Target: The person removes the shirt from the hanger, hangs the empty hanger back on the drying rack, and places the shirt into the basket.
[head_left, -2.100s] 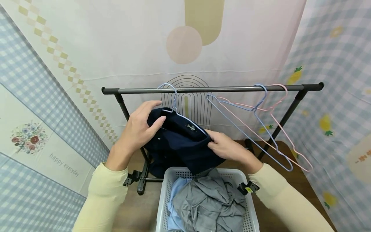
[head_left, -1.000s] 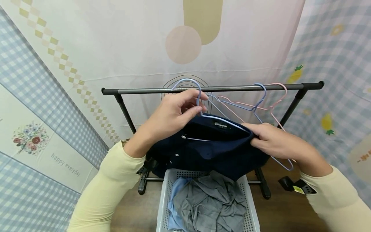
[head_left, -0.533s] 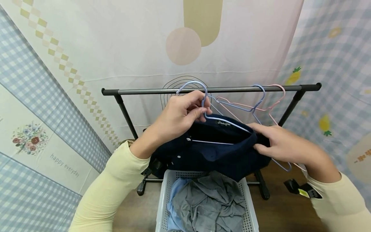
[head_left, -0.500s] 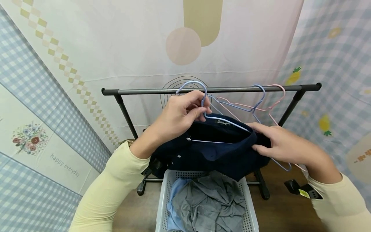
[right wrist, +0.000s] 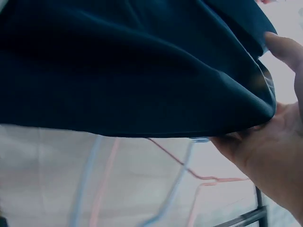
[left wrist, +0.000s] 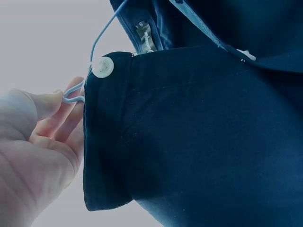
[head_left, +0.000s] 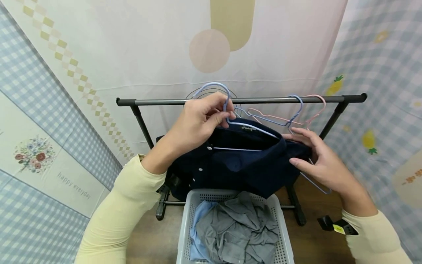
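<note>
A navy button-up shirt (head_left: 247, 165) hangs on a light blue hanger (head_left: 211, 84), its collar spread and an inner label showing. My left hand (head_left: 201, 119) pinches the base of the hanger's hook between thumb and fingers. That hook arches above the rack's rail (head_left: 263, 100); whether it touches the rail I cannot tell. My right hand (head_left: 324, 163) is at the shirt's right shoulder, thumb in front and fingers spread along the back. In the right wrist view the fabric partly covers those fingers. The left wrist view shows a white button (left wrist: 102, 67) beside the pinched wire.
A blue hanger (head_left: 298, 104) and a pink hanger (head_left: 319, 104) hang on the rail's right part. Below the shirt stands a light grey basket (head_left: 184, 234) holding grey clothing (head_left: 234, 227) and light blue clothing (head_left: 199, 238). A patterned curtain (head_left: 280, 47) stands behind.
My left hand has gone from beside the collar to the hook. Hanger and shirt shifted right, then rose slightly. My right hand's grip on the shoulder has loosened, its fingers spreading.
</note>
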### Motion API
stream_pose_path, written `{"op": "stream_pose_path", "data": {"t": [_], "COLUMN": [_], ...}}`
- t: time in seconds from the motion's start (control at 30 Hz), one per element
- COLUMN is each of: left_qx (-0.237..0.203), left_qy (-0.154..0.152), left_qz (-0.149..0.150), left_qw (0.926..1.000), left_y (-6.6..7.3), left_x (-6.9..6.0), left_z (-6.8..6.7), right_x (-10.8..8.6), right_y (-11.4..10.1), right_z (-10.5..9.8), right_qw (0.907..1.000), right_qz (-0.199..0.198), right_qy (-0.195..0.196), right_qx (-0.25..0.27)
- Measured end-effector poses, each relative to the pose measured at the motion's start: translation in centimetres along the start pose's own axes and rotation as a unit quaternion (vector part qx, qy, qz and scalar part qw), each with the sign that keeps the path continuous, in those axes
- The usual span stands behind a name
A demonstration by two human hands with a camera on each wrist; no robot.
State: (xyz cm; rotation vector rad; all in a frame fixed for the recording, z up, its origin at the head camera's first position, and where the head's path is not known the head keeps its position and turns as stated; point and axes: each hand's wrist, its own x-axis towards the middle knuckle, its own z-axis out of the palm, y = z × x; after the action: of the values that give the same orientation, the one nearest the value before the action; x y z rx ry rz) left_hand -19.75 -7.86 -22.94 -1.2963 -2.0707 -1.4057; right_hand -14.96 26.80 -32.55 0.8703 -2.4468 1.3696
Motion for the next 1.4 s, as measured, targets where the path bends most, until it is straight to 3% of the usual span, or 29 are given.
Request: {"op": "stream_pose_path", "data": {"t": [0.07, 0.17, 0.27, 0.37, 0.43, 0.77, 0.87, 1.1, 1.4], "left_qx": [0.002, 0.009, 0.011, 0.018, 0.018, 0.030, 0.027, 0.030, 0.069], "left_qy": [0.009, 0.021, 0.030, 0.037, 0.041, 0.057, 0.061, 0.071, 0.069], "left_qz": [-0.003, -0.005, 0.002, 0.008, 0.008, 0.021, 0.026, 0.043, 0.041], "left_qw": [1.0000, 0.9997, 0.9995, 0.9991, 0.9990, 0.9977, 0.9974, 0.9961, 0.9944], "left_y": [0.2, 0.4, 0.9, 1.5, 1.9, 3.3, 3.8, 4.8, 5.6], "left_x": [0.2, 0.5, 0.8, 1.2, 1.5, 3.5, 4.0, 5.2, 5.8], "left_z": [-0.5, -1.2, -1.8, -2.3, -2.5, -2.8, -2.7, -2.3, -1.3], "right_x": [-0.3, -1.0, -1.6, -1.6, -1.5, -0.2, 0.4, 2.0, 4.6], "right_y": [0.7, 1.8, 2.3, 2.9, 3.7, 9.4, 10.3, 10.1, 8.9], "right_z": [0.6, 2.1, 3.8, 5.5, 6.7, 12.8, 14.7, 18.9, 23.3], "right_qw": [0.9970, 0.9916, 0.9911, 0.9858, 0.9833, 0.9785, 0.9715, 0.9521, 0.9588], "right_qz": [0.002, 0.033, 0.100, 0.160, 0.177, 0.178, 0.209, 0.282, 0.270], "right_qy": [0.022, 0.044, 0.044, 0.017, 0.004, -0.068, -0.083, -0.111, -0.086], "right_qx": [0.075, 0.117, 0.077, 0.047, 0.042, 0.080, 0.075, 0.039, 0.022]}}
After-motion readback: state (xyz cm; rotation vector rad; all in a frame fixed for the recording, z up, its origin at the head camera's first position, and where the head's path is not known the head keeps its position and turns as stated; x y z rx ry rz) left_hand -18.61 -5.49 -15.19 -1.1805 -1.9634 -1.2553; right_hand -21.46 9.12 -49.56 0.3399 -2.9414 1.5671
